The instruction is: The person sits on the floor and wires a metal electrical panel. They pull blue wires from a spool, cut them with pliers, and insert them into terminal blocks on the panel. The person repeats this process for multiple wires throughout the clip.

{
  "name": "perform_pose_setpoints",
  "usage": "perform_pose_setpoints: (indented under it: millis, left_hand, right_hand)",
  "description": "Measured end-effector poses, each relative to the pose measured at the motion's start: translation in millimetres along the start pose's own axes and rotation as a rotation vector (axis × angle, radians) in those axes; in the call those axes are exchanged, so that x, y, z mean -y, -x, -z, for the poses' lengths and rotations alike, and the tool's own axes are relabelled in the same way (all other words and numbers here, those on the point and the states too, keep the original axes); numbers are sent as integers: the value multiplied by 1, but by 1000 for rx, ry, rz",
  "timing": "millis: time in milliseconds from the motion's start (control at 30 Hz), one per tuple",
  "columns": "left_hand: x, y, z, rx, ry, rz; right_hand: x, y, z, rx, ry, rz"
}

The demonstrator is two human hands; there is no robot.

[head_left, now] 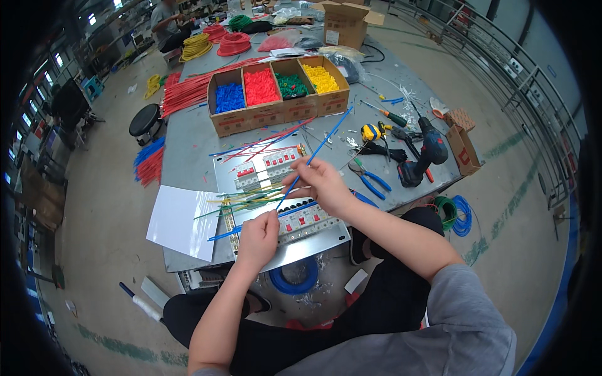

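A straight blue wire (330, 136) slants up to the right between my two hands, above a metal mounting plate (301, 252). My left hand (258, 238) is closed around its lower end. Higher up, my right hand (321, 183) pinches the same wire between thumb and fingers. Circuit breakers with red switches (303, 220) sit in a row along the plate's near side, and smaller groups of breakers (280, 159) stand farther back. Green and yellow-green wires (244, 199) lie across the plate, left of my right hand. Another blue wire (219, 237) sticks out left of my left hand.
A divided cardboard box (251, 119) holds blue, red, green and yellow caps. Pliers (373, 180), a cordless drill (426, 150), a screwdriver (389, 115) and a tape measure (371, 131) lie to the right. White paper (182, 219) overhangs the left edge. Another person (166, 25) sits far left.
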State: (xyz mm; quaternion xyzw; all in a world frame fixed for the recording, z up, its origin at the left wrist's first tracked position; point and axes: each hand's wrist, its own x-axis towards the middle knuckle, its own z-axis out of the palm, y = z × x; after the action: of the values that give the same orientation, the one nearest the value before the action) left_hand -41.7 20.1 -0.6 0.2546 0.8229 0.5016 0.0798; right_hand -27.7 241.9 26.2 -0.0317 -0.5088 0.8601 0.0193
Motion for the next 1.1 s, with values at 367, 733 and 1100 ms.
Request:
perform_pose_setpoints:
  millis: [367, 733, 1100]
  left_hand:
    - [41, -14, 72, -114, -242, 301]
    - [45, -19, 56, -25, -579, -105]
    - [18, -25, -9, 164, -516, -133]
  right_hand:
    - [58, -7, 89, -16, 198, -203]
    - [10, 11, 88, 204, 1196, 1]
    - [17, 9, 93, 333, 1420, 123]
